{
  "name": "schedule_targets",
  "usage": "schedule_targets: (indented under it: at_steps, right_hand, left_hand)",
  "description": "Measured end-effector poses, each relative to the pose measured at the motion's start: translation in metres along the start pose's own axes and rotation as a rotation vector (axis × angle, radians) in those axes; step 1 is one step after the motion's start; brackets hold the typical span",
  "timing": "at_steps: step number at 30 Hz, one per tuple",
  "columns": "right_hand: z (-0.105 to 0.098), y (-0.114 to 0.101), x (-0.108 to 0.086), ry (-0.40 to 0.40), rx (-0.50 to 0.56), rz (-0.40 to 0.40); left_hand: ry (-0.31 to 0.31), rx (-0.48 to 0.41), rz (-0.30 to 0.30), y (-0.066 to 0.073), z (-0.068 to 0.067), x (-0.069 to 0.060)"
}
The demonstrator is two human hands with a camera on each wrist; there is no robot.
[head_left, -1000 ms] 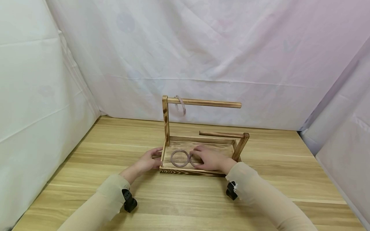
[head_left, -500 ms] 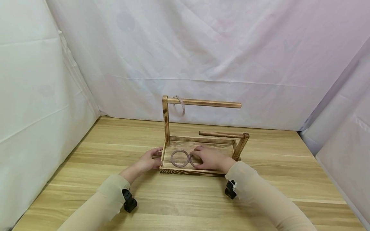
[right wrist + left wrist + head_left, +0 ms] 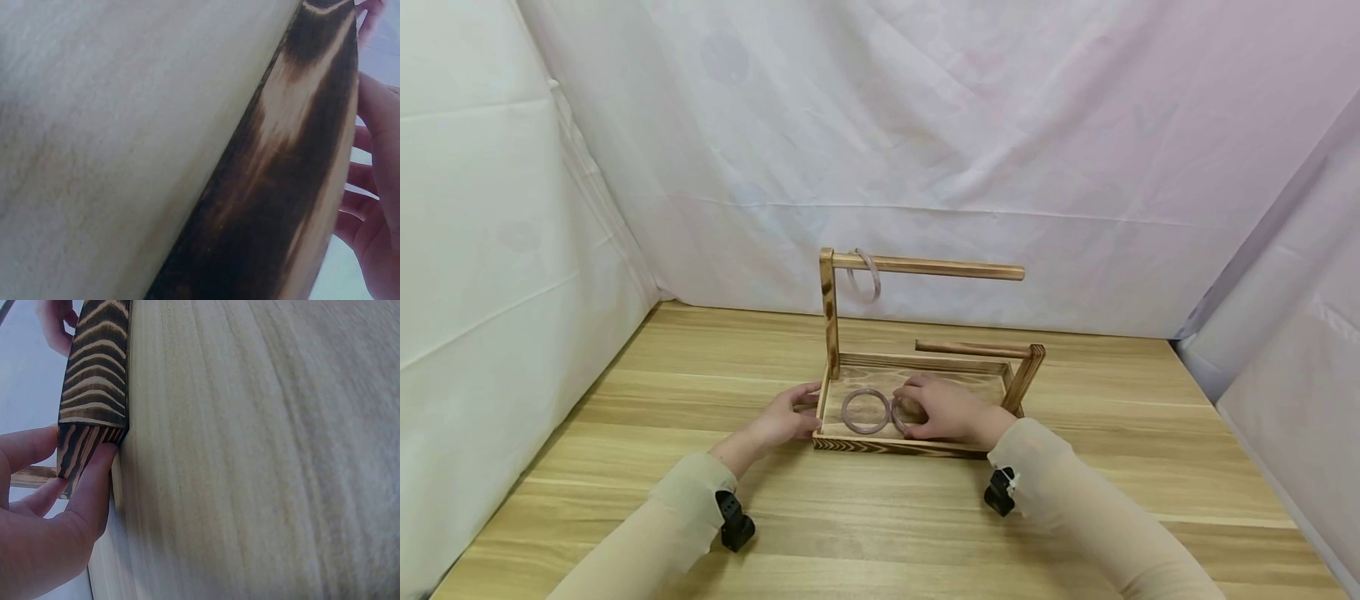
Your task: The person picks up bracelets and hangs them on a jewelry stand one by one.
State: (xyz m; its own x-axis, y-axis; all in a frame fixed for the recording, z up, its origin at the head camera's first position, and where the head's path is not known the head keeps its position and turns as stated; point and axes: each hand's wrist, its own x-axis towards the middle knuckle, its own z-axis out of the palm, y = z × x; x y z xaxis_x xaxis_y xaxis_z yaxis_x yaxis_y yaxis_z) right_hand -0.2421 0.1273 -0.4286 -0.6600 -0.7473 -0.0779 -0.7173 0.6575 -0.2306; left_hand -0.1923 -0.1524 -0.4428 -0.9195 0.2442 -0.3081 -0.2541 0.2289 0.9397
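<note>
Head view: wooden tray (image 3: 880, 447) on worktop (image 3: 865, 533), two rings flat inside near its left end, side by side, touching or nearly so. Right hand (image 3: 951, 410) reaches over the tray's front wall, fingers bent round right ring (image 3: 897, 425), thumb on near side, fingertips on far side; palm hides the rest of it. Left ring (image 3: 865, 431) lies free. Left hand (image 3: 782, 417) at tray's left end, outside, fingers loose, tips against the end wall near the front corner, not wrapped round it; left wrist view shows the same contact. Right wrist view: front wall blocks the fingertips, ring can't be seen there. Left post (image 3: 830, 317) carries upper bar (image 3: 951, 267), hanging ring (image 3: 876, 283) around it close to the post. Right post (image 3: 1024, 379), tilted, carries shorter lower bar (image 3: 973, 349). Pale sleeves (image 3: 1075, 492), black device (image 3: 735, 521) at each wrist. White-pinkish cloth (image 3: 925, 125) behind.
</note>
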Motion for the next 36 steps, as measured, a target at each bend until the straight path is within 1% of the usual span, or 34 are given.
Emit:
schedule_targets:
  at_steps: [9, 13, 22, 29, 36]
  right_hand:
    - [-0.006, -0.002, -0.004, 0.022, 0.023, -0.003]
    - [-0.008, -0.002, -0.007, 0.032, 0.077, -0.006]
    - [-0.012, -0.004, -0.014, 0.069, 0.149, 0.001]
    - [-0.015, -0.005, -0.023, 0.083, 0.146, -0.010]
    - [-0.020, -0.004, -0.028, 0.106, 0.161, -0.030]
  left_hand:
    - [-0.002, 0.003, -0.002, 0.001, 0.000, 0.000]
    - [-0.003, -0.001, 0.000, 0.001, 0.000, 0.000]
    - [0.005, 0.002, 0.001, 0.000, 0.000, 0.000]
    - [0.007, -0.001, 0.005, -0.001, 0.001, 0.001]
    - [-0.009, -0.008, 0.001, -0.001, 0.000, 0.002]
